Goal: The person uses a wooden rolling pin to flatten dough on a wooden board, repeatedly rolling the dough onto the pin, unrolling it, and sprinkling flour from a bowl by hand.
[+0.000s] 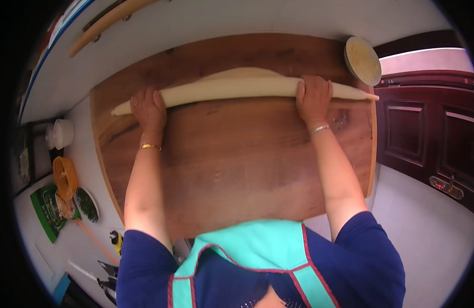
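A long rolling pin [372,96] lies crosswise over the far part of a brown wooden board [237,159], with pale dough [226,91] wound around most of its length. Behind it, a flat curved edge of the dough sheet [242,73] rests on the board. Near the left end, my left hand [149,106] is closed over the dough-covered pin. My right hand [314,97] grips it toward the right end, where the bare tip of the pin sticks out. Both my arms reach forward across the board.
A bowl [374,81] of pale yellowish powder stands at the board's far right corner. Left of the board are an orange basket [65,177], a green package [47,210], a dish of greens [87,204] and a white container [63,133]. A dark red door [407,131] is at right.
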A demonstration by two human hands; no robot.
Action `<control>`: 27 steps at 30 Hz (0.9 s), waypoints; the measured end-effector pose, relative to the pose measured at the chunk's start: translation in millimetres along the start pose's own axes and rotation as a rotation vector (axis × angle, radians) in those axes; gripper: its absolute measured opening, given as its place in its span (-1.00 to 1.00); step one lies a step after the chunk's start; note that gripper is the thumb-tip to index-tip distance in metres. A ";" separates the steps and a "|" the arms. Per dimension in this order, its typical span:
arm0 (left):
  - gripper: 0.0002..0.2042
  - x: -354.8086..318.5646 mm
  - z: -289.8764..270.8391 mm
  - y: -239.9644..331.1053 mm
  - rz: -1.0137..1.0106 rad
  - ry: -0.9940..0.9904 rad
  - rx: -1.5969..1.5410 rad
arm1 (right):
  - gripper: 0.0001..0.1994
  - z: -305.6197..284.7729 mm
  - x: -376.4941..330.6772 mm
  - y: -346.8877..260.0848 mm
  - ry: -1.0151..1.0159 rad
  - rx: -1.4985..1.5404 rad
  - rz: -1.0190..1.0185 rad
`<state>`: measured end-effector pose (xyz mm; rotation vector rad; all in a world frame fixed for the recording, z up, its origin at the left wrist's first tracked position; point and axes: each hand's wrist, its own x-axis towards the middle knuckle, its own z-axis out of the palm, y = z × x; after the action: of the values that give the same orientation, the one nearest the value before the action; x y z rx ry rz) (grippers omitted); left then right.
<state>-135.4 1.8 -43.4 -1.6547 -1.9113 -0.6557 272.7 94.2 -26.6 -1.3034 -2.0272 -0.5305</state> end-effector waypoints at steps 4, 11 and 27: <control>-0.73 18.1 5.4 -20.7 0.019 -0.242 0.073 | -0.75 21.3 24.0 9.2 -0.177 0.051 0.057; -0.73 -67.7 -77.1 6.8 -0.084 -0.441 -0.047 | -0.77 -66.7 -63.5 -3.6 -0.397 -0.020 0.144; -0.72 -150.4 -220.0 121.0 0.073 -0.545 -0.509 | -0.72 -210.1 -161.4 -121.4 -0.360 0.269 -0.035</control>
<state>18.0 -238.4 23.0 -2.4105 -2.1478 -0.7629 273.7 -195.3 6.7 -1.2670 -2.3187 -0.0305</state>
